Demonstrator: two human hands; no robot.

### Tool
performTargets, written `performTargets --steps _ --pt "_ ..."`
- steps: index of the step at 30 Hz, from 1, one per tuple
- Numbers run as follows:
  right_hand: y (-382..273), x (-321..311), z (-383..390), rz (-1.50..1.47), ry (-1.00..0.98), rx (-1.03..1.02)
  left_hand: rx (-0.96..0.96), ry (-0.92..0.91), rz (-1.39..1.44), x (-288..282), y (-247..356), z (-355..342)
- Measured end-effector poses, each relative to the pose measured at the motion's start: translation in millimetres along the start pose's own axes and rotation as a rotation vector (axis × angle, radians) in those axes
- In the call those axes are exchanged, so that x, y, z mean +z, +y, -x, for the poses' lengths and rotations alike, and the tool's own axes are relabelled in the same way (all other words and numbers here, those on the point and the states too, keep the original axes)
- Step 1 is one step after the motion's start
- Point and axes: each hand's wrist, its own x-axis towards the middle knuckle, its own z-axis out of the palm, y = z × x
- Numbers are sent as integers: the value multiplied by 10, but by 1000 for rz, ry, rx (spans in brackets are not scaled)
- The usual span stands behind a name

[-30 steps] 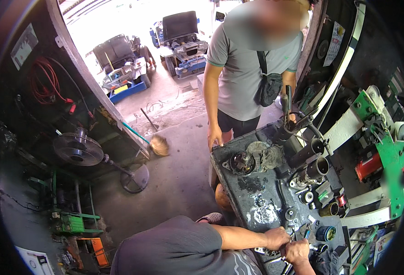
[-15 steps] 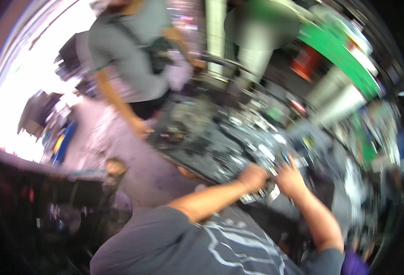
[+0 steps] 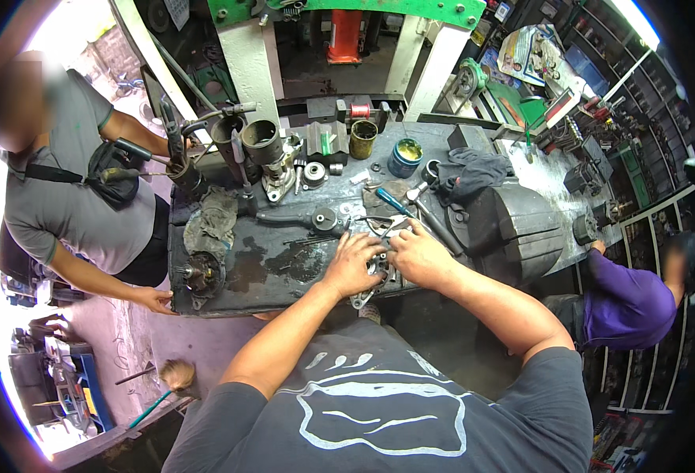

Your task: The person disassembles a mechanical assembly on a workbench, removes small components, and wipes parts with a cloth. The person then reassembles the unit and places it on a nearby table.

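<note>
My left hand [image 3: 355, 262] is closed on a small metal housing [image 3: 363, 296] at the bench's front edge. Beside it, my right hand [image 3: 422, 256] is closed with fingertips over the same spot, what it grips being hidden. Pliers [image 3: 383, 224], a blue-handled screwdriver [image 3: 391, 201] and a long dark bar [image 3: 440, 230] lie just above my hands. Farther back are a blue tub of yellowish grease [image 3: 405, 158], a bearing [image 3: 313, 173] and upright metal cylinders [image 3: 261, 146]. A round part with a shaft [image 3: 203, 276] sits at the bench's left corner, below a grey rag [image 3: 209, 221].
A person in grey [image 3: 99, 221] stands at the bench's [image 3: 276, 280] left end with a hand on its edge. A person in purple [image 3: 624, 303] works at a light surface [image 3: 533, 169] to the right. A large dark casing [image 3: 517, 232] is right of my hands; a broom [image 3: 175, 374] is lower left.
The view has swung right and sharpened after blurring: the bench now spans the middle and the person in purple shows fully. My hands stay together at the housing.
</note>
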Motion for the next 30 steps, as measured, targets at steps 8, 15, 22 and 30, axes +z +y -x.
performTargets --steps 8,15,22,30 --pt "-70 -76 -31 16 -40 -72 -32 -16 -54 114 32 95" --pt "-189 -95 -69 16 71 -180 71 96 -137 222 20 137" --pt "-192 -171 -200 -8 41 -157 -26 213 -49 547 43 123" --pt "-294 -531 -322 43 -167 -302 -45 177 -4 725 -64 81"
